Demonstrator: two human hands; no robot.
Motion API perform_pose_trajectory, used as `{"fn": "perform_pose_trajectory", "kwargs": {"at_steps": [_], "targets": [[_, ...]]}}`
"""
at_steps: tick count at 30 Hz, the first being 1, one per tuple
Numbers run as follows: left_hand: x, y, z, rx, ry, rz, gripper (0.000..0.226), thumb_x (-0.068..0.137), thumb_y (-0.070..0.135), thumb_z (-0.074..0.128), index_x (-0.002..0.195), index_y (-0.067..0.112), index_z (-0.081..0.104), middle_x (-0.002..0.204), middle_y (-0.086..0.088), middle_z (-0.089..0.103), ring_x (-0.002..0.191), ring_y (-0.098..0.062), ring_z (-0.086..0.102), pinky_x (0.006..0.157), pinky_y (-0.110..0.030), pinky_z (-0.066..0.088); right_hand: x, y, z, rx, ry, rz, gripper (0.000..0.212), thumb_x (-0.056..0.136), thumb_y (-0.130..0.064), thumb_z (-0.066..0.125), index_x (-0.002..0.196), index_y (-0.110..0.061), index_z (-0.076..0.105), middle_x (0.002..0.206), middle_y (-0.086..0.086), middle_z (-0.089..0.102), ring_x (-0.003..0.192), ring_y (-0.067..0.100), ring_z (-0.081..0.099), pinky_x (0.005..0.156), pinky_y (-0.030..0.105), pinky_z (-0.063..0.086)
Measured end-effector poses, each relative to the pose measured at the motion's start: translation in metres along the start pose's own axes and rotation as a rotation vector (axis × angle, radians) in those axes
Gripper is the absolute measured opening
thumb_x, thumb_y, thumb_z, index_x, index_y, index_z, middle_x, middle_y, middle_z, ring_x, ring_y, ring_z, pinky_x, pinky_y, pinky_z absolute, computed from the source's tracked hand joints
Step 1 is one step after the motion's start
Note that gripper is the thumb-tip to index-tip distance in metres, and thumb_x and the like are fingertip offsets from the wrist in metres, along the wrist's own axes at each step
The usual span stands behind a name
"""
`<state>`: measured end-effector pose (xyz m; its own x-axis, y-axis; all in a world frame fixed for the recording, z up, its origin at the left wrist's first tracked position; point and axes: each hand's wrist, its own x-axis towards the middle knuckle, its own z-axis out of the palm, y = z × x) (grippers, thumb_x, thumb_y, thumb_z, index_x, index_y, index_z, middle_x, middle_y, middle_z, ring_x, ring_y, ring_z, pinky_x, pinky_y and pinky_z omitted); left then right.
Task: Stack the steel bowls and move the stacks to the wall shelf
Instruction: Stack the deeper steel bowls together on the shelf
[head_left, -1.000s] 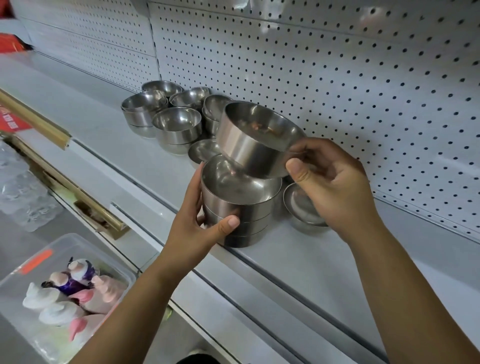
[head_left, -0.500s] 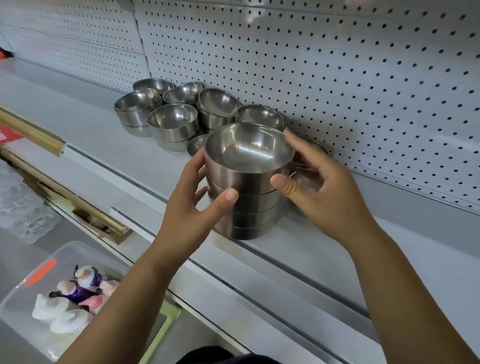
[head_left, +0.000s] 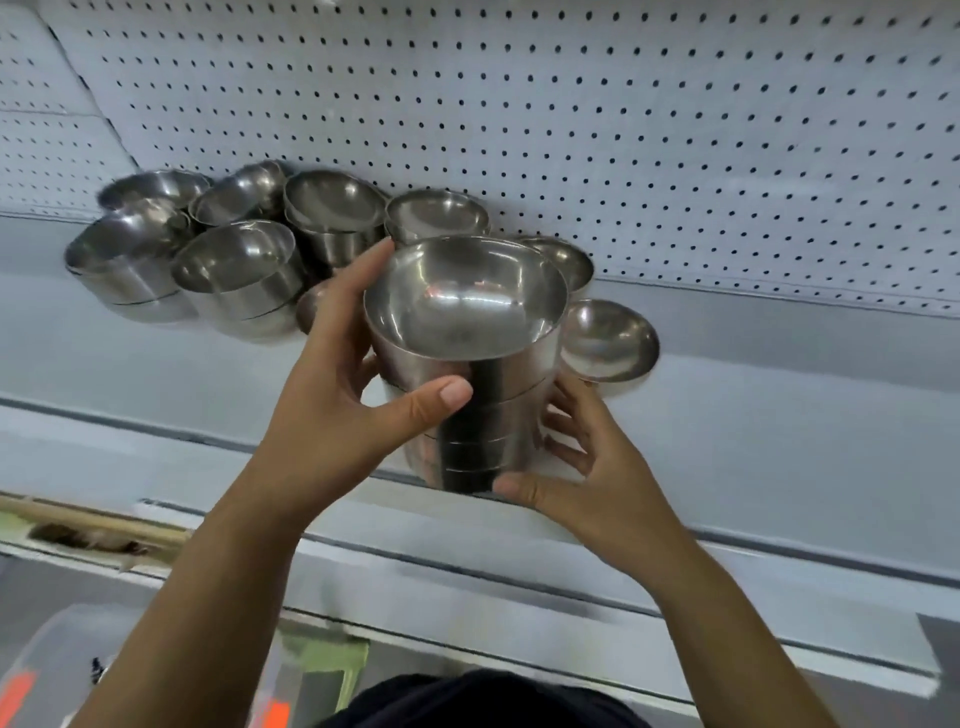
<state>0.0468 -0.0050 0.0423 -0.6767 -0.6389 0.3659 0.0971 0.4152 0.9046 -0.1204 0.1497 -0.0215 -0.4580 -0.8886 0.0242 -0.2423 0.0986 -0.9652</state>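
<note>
1. Fingers (head_left: 358, 280) of my left hand (head_left: 322, 415) curl round the far side of the stack of steel bowls (head_left: 483, 415), reaching almost to its top rim. The thumb lies across the front, so this hand grips the upper bowls.
2. Lower down, my right hand (head_left: 592, 483) clasps the foot of the same stack. Its thumb presses at the bottom edge and the other fingers wrap behind the right side.
3. Between my palms the stack stands upright over the front part of the wall shelf (head_left: 779, 415). Motion smears the frame, so I cannot tell whether its base rests there or hangs just clear.
4. Just beside it on the right lies a single bowl (head_left: 608, 338). More bowls (head_left: 436, 215) sit behind against the pegboard (head_left: 623, 130), and short stacks (head_left: 239, 270) crowd the left.
5. Trouble, as I judge it, would come from my grips being at different heights. If one hand leads, the upper bowls could tilt or slide off the lower ones.
6. My right knuckles could also nudge the single bowl.
7. Set down this close to the front edge, the stack might tip forward.
8. As for looks, it is about five nested bowls of plain polished steel, tapering downward, with thin seams between the rims. The top bowl's hollow faces me, full of bright reflections. I expect it to be slick under the fingers.
</note>
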Motion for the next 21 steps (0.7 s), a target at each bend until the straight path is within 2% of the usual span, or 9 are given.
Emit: {"fn": "perform_pose_trajectory", "kwargs": {"at_steps": [3,5,8,11,17,19,21], "targets": [[0.003,-0.006,-0.005,-0.045,-0.069,0.010,0.105,0.074,0.032,0.082,0.159,0.030,0.022,0.153,0.017,0.047,0.142,-0.009,0.047,0.110,-0.030,0.046,0.000,0.003,0.013,-0.016,0.045,0.039,0.112,0.058,-0.047,0.096,0.146,-0.063,0.029,0.143,-0.031,0.051,0.131,-0.005,0.051,0.111,0.039,0.049],[0.006,-0.010,-0.009,-0.072,-0.126,-0.007,0.110,0.074,0.031,0.082,0.161,0.034,0.015,0.154,0.023,0.045,0.143,-0.006,0.045,0.111,-0.028,0.044,0.000,0.005,0.021,-0.017,0.077,0.053,0.115,0.056,-0.049,0.097,0.146,-0.062,0.027,0.144,-0.031,0.050,0.131,-0.004,0.051,0.110,0.038,0.050],[0.011,-0.014,-0.016,-0.065,-0.204,-0.011,0.115,0.072,0.036,0.084,0.159,0.043,0.009,0.155,0.027,0.041,0.143,-0.004,0.044,0.113,-0.040,0.043,-0.002,0.006,0.034,-0.040,0.133,0.056,0.118,0.060,-0.040,0.099,0.150,-0.057,0.024,0.142,-0.031,0.051,0.129,-0.004,0.052,0.105,0.029,0.052],[0.014,-0.017,-0.018,-0.076,-0.234,0.010,0.117,0.072,0.035,0.085,0.161,0.039,0.009,0.157,0.024,0.040,0.143,-0.007,0.045,0.114,-0.047,0.042,-0.003,0.004,0.044,-0.067,0.200,0.073,0.117,0.061,-0.034,0.099,0.151,-0.053,0.025,0.135,-0.035,0.055,0.123,-0.011,0.054,0.096,0.014,0.052],[0.015,-0.020,-0.018,-0.146,-0.307,0.036,0.120,0.067,0.033,0.088,0.160,0.041,0.014,0.161,0.016,0.037,0.145,-0.012,0.044,0.114,-0.047,0.042,-0.017,0.002,0.050,-0.039,0.338,0.061,0.110,0.055,-0.020,0.103,0.147,-0.038,0.045,0.129,-0.012,0.069,0.117,0.013,0.068,0.095,0.037,0.060],[0.017,-0.018,-0.016,-0.164,-0.368,0.049,0.119,0.067,0.031,0.089,0.159,0.043,0.015,0.161,0.015,0.036,0.145,-0.012,0.043,0.114,-0.043,0.043,-0.026,0.002,0.052,-0.029,0.381,0.047,0.104,0.057,-0.018,0.102,0.145,-0.033,0.049,0.127,-0.009,0.070,0.115,0.017,0.069,0.093,0.035,0.060],[0.018,-0.015,-0.010,-0.202,-0.421,0.054,0.116,0.066,0.030,0.089,0.155,0.050,0.018,0.161,0.017,0.037,0.145,-0.009,0.044,0.113,-0.032,0.044,-0.036,0.002,0.052,-0.032,0.445,0.040,0.101,0.059,-0.017,0.101,0.145,-0.029,0.050,0.126,-0.010,0.070,0.116,0.015,0.068,0.093,0.026,0.058]]}}
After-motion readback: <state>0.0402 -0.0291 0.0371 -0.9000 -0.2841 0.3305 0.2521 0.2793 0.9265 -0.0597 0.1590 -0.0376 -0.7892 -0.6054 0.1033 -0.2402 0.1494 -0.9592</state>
